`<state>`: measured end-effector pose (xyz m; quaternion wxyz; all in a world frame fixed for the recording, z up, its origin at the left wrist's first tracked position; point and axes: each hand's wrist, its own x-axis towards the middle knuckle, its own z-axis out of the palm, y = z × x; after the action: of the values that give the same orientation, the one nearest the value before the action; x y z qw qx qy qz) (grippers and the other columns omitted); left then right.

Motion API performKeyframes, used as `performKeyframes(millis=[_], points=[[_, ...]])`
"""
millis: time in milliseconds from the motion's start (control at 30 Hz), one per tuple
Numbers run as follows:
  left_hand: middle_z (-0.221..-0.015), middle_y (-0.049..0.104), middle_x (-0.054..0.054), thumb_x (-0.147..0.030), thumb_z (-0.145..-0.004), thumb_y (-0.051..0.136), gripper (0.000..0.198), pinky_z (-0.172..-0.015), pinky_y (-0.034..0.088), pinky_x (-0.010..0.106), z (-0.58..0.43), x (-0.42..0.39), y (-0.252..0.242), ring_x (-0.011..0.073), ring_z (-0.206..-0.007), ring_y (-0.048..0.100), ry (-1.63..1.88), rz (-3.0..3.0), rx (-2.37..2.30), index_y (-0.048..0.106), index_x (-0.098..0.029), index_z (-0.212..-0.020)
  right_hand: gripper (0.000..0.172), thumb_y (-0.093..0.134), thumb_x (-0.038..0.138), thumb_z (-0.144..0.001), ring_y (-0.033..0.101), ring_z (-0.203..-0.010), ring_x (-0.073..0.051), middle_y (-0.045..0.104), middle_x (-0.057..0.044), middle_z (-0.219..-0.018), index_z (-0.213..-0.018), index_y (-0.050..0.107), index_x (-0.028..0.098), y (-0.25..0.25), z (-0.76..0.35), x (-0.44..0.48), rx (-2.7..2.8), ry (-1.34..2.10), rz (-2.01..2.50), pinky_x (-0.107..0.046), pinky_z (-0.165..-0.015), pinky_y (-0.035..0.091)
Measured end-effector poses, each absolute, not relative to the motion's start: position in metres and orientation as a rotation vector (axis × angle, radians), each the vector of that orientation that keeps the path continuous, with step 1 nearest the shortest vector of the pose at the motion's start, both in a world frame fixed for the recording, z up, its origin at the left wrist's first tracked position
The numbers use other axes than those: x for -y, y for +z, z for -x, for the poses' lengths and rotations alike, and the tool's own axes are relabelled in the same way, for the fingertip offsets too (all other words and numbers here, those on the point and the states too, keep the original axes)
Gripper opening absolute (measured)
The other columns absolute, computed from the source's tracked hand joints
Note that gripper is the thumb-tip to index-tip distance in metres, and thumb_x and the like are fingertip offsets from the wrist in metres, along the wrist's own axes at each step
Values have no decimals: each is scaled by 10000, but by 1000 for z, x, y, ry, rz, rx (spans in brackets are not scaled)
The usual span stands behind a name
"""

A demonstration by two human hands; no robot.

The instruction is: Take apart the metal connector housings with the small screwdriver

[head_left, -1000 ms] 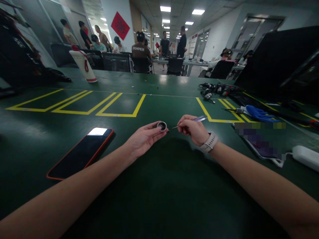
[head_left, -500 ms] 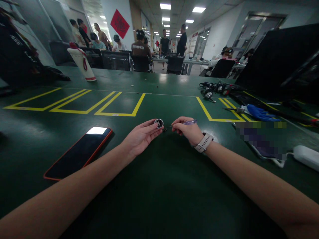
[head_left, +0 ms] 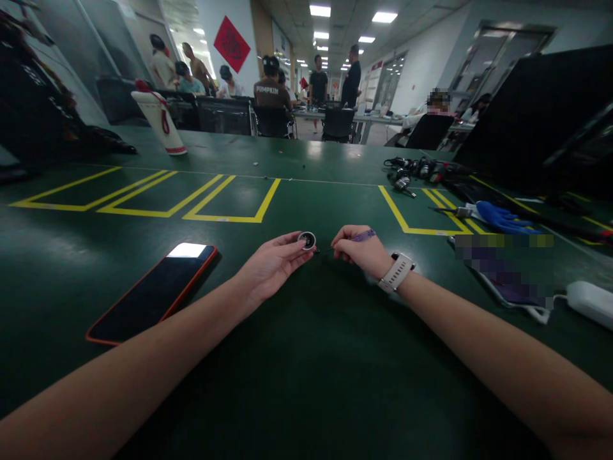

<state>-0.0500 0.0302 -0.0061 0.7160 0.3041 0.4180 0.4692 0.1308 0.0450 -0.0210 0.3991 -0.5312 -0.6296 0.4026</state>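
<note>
Near the middle of the green table point(head_left: 297, 358), my left hand point(head_left: 271, 265) holds a small round part point(head_left: 307, 241) with a pale rim and a dark inside, gripped between thumb and fingers. My right hand point(head_left: 359, 250), with a light watch on its wrist, is closed on a thin screwdriver point(head_left: 365, 235) with a clear purple handle. The tool's narrow dark tip points left toward the round part, a short gap away. A tiny dark piece lies at the fingertips of my left hand, too small to make out.
A red-edged phone point(head_left: 156, 291) lies left of my left hand. To the right are a second phone point(head_left: 502, 275), a white charger point(head_left: 591, 303), a blue-handled tool point(head_left: 500, 216) and dark metal parts point(head_left: 407, 172). A white cup-like container point(head_left: 160, 121) stands far left.
The screwdriver and my right hand have shifted slightly to the right, and the round part is tilted a little differently. The view has moved slightly.
</note>
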Motion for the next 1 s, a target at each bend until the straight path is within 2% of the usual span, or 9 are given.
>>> performKeyframes(millis=[233,467,567,733,1000], points=[[-893,691,118,71,-766,517,257,-721,562,216,46,-25,-2,156,-808,674,1085,-660,-959,610,-65,-964,76,517,168,-616,418,-395,-73,544,18,-452,-550,551,156,-22,-133,-45,1510,1003,1343,-203,-402,288],[-901,706,138,4,-793,536,193,-723,572,256,48,-25,-5,182,-817,679,1021,-691,-933,644,-68,-936,71,503,169,-612,412,-389,-74,517,31,-433,-552,540,162,-23,-135,-43,1474,1075,1285,-209,-402,285],[-874,707,133,-17,-798,543,166,-729,566,255,48,-26,-4,177,-805,675,1050,-702,-932,658,-61,-910,69,486,191,-636,448,-419,-80,541,30,-485,-602,541,168,-20,-136,-43,1451,1115,1222,-209,-420,327],[-866,709,115,9,-785,546,163,-751,555,243,48,-28,-2,154,-809,661,1145,-685,-960,675,-65,-850,56,519,186,-651,573,-552,-112,605,2,-564,-639,565,156,-17,-134,-49,1450,1190,1155,-247,-578,447],[-918,710,113,16,-778,553,170,-784,556,247,49,-28,0,162,-861,661,1156,-692,-940,688,-69,-837,89,523,107,-668,579,-538,-115,608,6,-528,-618,582,151,-21,-121,-55,1532,1244,1195,-240,-572,443]])
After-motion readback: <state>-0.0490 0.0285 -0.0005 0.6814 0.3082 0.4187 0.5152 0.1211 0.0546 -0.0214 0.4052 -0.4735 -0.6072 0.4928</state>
